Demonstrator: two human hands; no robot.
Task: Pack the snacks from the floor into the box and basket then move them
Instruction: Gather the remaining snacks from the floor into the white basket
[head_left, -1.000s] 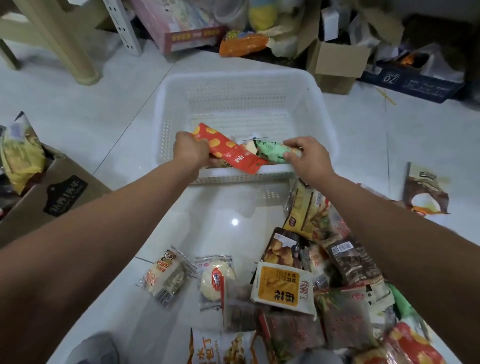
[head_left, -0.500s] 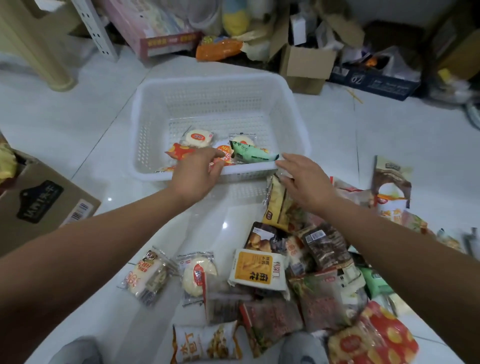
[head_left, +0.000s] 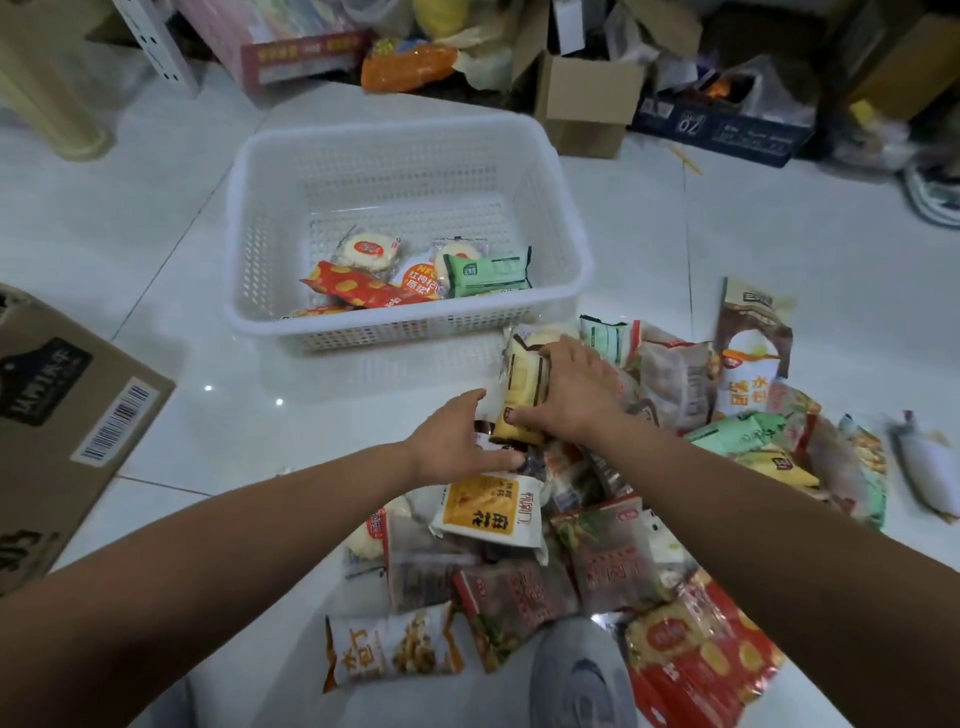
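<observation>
Snacks (head_left: 613, 545) lie heaped on the white tiled floor (head_left: 156, 234) in front of me, from the basket's near right corner back towards my feet. My right hand (head_left: 576, 395) is down on the top of the heap, palm down. Its fingers curl over a yellow packet (head_left: 522, 384) and the thumb hooks its near end, so it grips that packet, which lies on the pile. My left hand (head_left: 452, 441) reaches in beside it, thumb raised and fingers spread below, either side of a dark packet (head_left: 488, 442) under the yellow one. It touches the wrapper, but I cannot tell whether it has a hold. Both forearms stretch forward and converge, the hands almost meeting.

The white plastic basket (head_left: 410, 325) stands just beyond the pile. At its near end it holds a red packet (head_left: 358, 288), a green packet (head_left: 485, 275) and a few round cakes (head_left: 366, 249). The cardboard box (head_left: 62, 431) sits off to my left, well apart from both hands.

A second ago my hands were over the basket's near rim, the left with the red packet and the right with the green one. Half a second ago both packets lay inside and my hands were at the rim. Now both hands have dropped back to the heap.
</observation>
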